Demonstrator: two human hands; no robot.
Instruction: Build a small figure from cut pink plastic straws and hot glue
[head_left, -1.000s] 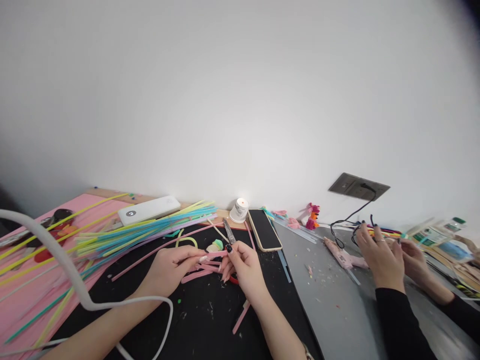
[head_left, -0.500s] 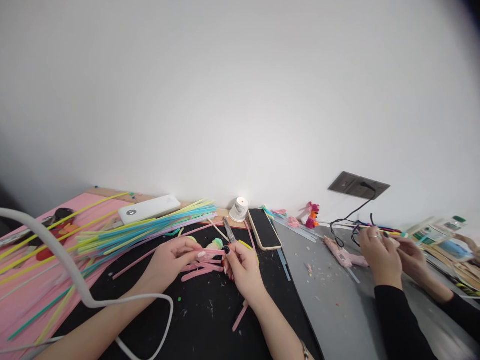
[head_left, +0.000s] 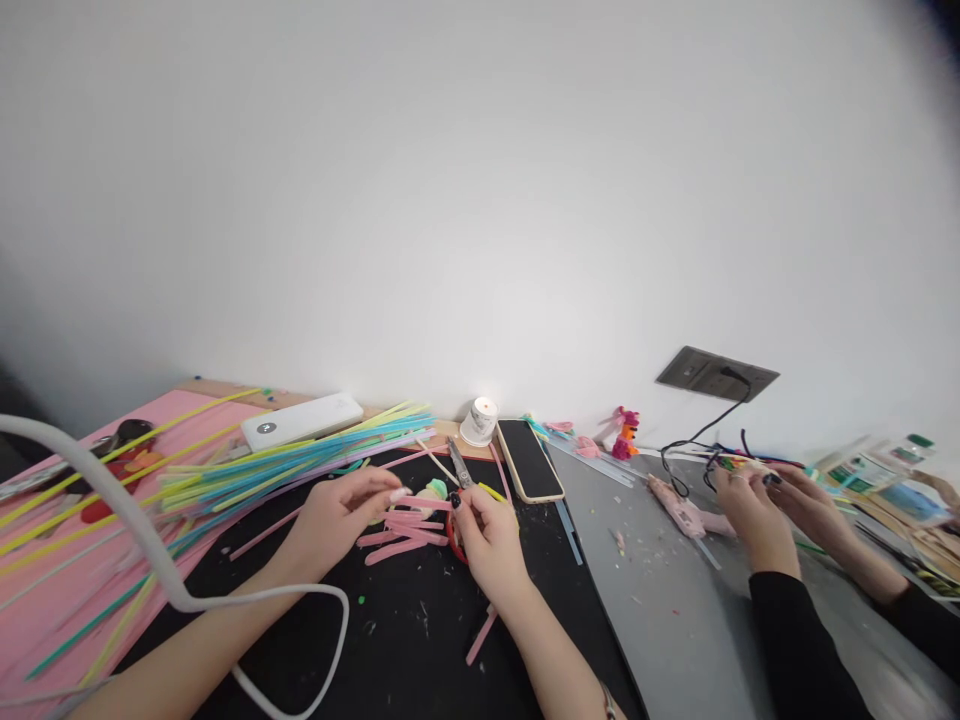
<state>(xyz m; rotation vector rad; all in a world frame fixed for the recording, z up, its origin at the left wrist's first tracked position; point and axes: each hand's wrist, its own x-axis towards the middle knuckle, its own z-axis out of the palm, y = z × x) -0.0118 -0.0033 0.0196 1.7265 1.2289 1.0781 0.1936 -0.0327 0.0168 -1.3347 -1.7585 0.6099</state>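
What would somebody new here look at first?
Probably the bright bundle of stems on the left. Next, in the middle, the right hand holding a pink strip, with the left hand near its other end. Then the pink glue gun on the gray table to the right.

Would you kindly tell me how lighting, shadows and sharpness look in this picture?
Head view: wall brightest around its middle, dimmer toward the left edge; head view: green cap at far right smeared; head view: shadows of the pink strips hardly show on the black mat.
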